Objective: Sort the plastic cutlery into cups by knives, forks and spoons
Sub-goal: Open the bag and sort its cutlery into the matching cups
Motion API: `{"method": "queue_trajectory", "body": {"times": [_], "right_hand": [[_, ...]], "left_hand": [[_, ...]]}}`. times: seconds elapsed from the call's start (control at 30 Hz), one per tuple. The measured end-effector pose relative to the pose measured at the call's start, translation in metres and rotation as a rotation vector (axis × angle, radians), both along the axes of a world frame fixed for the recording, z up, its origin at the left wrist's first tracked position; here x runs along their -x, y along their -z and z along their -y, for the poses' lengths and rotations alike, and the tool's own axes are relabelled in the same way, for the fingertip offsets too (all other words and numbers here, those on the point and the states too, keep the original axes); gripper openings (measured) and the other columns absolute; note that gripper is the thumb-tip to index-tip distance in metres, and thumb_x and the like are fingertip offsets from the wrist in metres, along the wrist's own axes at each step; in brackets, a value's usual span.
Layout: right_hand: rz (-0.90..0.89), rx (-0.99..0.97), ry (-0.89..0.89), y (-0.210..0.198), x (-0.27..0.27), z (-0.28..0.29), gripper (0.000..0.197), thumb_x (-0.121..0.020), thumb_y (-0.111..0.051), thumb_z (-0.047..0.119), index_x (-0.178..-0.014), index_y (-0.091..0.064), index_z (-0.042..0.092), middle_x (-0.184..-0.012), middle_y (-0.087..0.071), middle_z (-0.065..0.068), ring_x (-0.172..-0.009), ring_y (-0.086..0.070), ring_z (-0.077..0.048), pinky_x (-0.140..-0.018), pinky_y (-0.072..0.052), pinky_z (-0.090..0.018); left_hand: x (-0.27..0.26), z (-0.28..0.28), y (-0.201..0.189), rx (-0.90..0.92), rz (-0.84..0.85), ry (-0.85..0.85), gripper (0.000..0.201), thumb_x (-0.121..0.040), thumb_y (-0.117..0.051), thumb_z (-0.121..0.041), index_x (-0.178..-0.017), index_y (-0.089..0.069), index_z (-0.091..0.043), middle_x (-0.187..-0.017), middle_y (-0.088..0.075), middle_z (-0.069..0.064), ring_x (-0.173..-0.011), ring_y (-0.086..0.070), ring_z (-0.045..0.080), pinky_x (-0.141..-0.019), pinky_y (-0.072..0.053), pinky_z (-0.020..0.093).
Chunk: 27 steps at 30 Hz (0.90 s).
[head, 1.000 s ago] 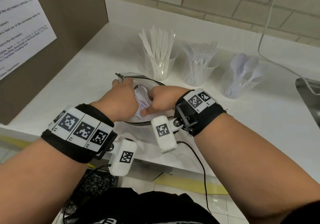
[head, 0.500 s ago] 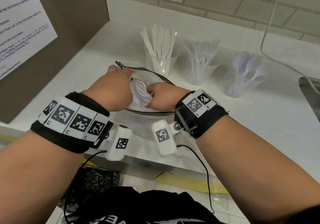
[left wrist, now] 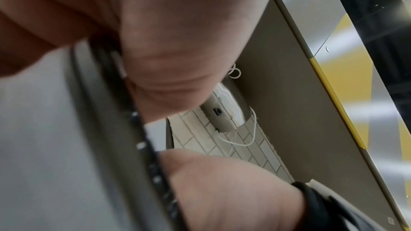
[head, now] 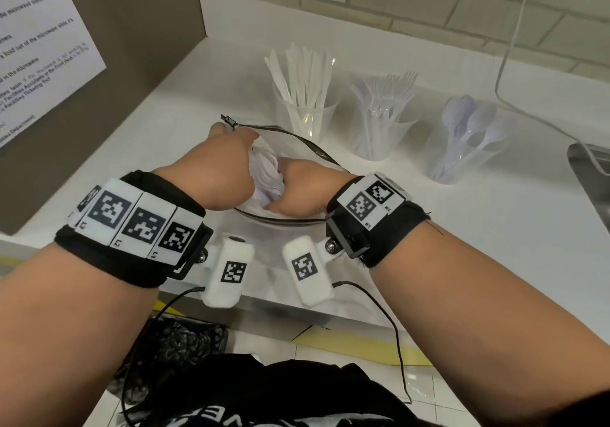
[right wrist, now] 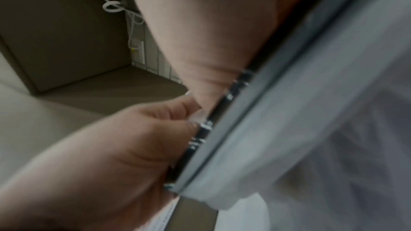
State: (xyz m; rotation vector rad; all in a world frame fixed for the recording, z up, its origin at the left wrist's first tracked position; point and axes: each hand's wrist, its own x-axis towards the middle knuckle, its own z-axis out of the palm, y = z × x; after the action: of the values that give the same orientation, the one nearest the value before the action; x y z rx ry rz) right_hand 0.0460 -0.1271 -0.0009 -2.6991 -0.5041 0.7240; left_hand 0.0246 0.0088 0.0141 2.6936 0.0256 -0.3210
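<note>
A clear pouch (head: 298, 144) with a black zipper lies open on the white counter. Inside it is a bundle of white plastic cutlery (head: 268, 175). My left hand (head: 227, 169) is at the pouch's left rim. In the right wrist view its fingers (right wrist: 177, 111) curl against the zipper edge (right wrist: 200, 140). My right hand (head: 298, 192) reaches into the pouch and curls around the bundle. Behind stand three clear cups: knives (head: 303, 96), forks (head: 383, 119), spoons (head: 468, 142). Which pieces make up the bundle is hidden by my hands.
A brown cabinet side with a printed notice (head: 36, 47) walls off the left. A tiled wall runs along the back, with a white cable (head: 515, 47) hanging at the right. A metal sink edge (head: 591, 169) is at far right. The counter's front edge lies under my wrists.
Both hands have moved forward and down into the pouch with the white bundle. The left hand now covers more of the bundle. The cups have not moved.
</note>
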Motion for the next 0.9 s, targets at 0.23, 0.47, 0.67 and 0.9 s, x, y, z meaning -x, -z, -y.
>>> {"method": "queue_trajectory", "body": {"times": [0.23,0.47,0.67,0.9], "right_hand": [[0.184,0.108,0.044,0.001,0.003,-0.013,0.040,-0.084,-0.063,0.038,-0.114,-0.050,0.014,-0.107,-0.058,-0.001,-0.114,-0.053,-0.023,-0.105,-0.031,-0.047],[0.102,0.139,-0.046,0.001,-0.003,-0.013,0.043,-0.098,-0.048,0.024,-0.134,-0.041,0.002,-0.133,-0.051,-0.013,-0.122,-0.052,-0.026,-0.089,-0.041,-0.028],[0.109,0.031,0.051,0.004,-0.004,-0.001,0.058,-0.089,-0.053,0.053,-0.118,-0.054,0.003,-0.117,-0.060,-0.011,-0.109,-0.057,-0.027,-0.090,-0.042,-0.028],[0.080,-0.104,0.057,0.000,-0.007,0.007,0.038,-0.087,-0.062,0.030,-0.117,-0.055,0.007,-0.115,-0.060,-0.009,-0.105,-0.058,-0.022,-0.078,-0.038,-0.021]], "left_hand": [[0.002,0.008,0.002,-0.042,-0.077,0.046,0.072,-0.086,-0.056,-0.009,-0.149,-0.020,-0.013,-0.150,-0.022,0.020,-0.119,-0.051,0.036,-0.092,-0.041,0.032],[0.001,0.003,0.002,-0.030,-0.003,-0.006,0.068,-0.086,-0.047,0.000,-0.147,-0.027,-0.021,-0.143,-0.026,0.015,-0.111,-0.054,0.036,-0.084,-0.040,0.028],[0.002,-0.006,0.002,-0.201,0.009,0.007,0.070,-0.085,-0.046,-0.004,-0.149,-0.024,-0.026,-0.146,-0.022,0.014,-0.110,-0.054,0.038,-0.078,-0.039,0.030],[-0.001,-0.003,-0.006,-0.098,0.094,-0.033,0.066,-0.086,-0.042,-0.002,-0.145,-0.034,-0.032,-0.147,-0.025,0.010,-0.107,-0.054,0.034,-0.080,-0.036,0.027]]}}
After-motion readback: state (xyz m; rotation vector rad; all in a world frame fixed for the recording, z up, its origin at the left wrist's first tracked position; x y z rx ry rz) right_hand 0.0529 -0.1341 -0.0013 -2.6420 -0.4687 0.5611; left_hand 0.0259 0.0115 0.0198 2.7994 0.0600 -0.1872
